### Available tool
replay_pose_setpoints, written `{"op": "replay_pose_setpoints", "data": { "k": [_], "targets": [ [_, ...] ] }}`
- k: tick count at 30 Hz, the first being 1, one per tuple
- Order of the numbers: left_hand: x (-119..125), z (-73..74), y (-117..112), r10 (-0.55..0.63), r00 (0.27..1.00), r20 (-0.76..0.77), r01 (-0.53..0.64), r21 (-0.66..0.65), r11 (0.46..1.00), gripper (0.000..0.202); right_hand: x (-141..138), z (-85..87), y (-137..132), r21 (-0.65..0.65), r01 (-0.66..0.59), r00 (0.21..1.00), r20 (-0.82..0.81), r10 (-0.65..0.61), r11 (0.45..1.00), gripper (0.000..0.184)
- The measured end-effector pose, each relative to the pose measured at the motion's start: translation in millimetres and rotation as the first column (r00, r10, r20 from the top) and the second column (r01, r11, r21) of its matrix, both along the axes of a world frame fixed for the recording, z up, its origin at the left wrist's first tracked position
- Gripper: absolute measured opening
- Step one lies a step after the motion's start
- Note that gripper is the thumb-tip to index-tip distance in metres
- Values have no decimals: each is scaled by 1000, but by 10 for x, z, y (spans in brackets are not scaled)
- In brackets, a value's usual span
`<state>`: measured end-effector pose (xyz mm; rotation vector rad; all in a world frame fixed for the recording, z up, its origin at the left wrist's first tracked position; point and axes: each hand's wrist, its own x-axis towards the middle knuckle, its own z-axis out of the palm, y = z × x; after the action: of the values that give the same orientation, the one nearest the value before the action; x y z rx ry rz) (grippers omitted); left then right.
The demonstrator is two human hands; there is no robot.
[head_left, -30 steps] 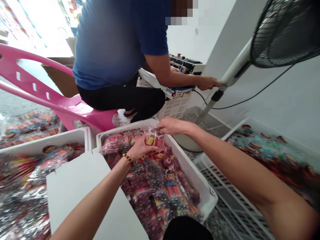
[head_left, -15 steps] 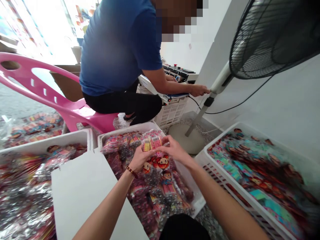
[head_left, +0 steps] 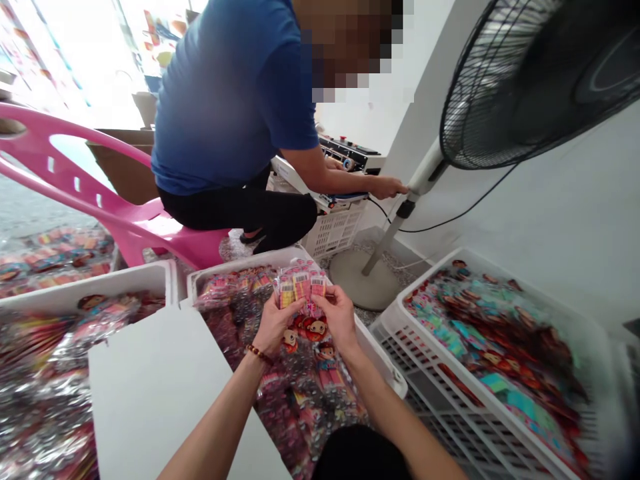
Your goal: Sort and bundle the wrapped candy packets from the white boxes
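Observation:
Between my two hands is a small fan of clear plastic packets (head_left: pixel 302 285) with pink and yellow contents and barcode labels. My left hand (head_left: pixel 274 321), a beaded bracelet at its wrist, grips their left side with the thumb across the front. On the right edge, my right hand (head_left: pixel 338 317) pinches them between thumb and fingers. Below lies a white bin (head_left: pixel 395 383) filled with similar shiny packets printed with cartoon figures (head_left: pixel 327 363). A white board (head_left: pixel 165 393) rests to the left of my left forearm, over the bin's edge.
Another packet-filled white bin (head_left: pixel 165 277) stands at left, and a slatted white basket (head_left: pixel 400 320) of packets at right. A co-worker in a blue shirt (head_left: pixel 215 100) sits on a pink chair (head_left: pixel 125 220), one hand by the pole of a standing fan (head_left: pixel 423 177).
The packets are spread wider, with three barcode labels now showing. My right hand has shifted from across their top to their right edge. The view has turned slightly.

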<state>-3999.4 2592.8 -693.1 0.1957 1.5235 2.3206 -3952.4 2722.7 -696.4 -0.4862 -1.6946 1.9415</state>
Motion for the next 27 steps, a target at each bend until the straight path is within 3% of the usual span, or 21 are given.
{"op": "replay_pose_setpoints", "data": {
  "k": [8, 15, 22, 27],
  "targets": [
    [10, 9, 10, 1, 999, -44, -3, -44, 999, 54, 23, 54, 8, -92, -50, 998, -44, 47, 995, 29],
    [60, 84, 55, -7, 997, -83, 4, -37, 999, 54, 12, 42, 38, 13, -56, 998, -40, 56, 998, 31],
    [119, 41, 72, -58, 994, -91, 53, -53, 997, 44, 74, -31, 27, -127, 5, 997, -77, -15, 992, 24],
    [98, 14, 53, -27, 991, -128, 20, -50, 999, 44, 145, 54, -37, -175, -69, 990, -137, 46, 982, 34]
  ]
}}
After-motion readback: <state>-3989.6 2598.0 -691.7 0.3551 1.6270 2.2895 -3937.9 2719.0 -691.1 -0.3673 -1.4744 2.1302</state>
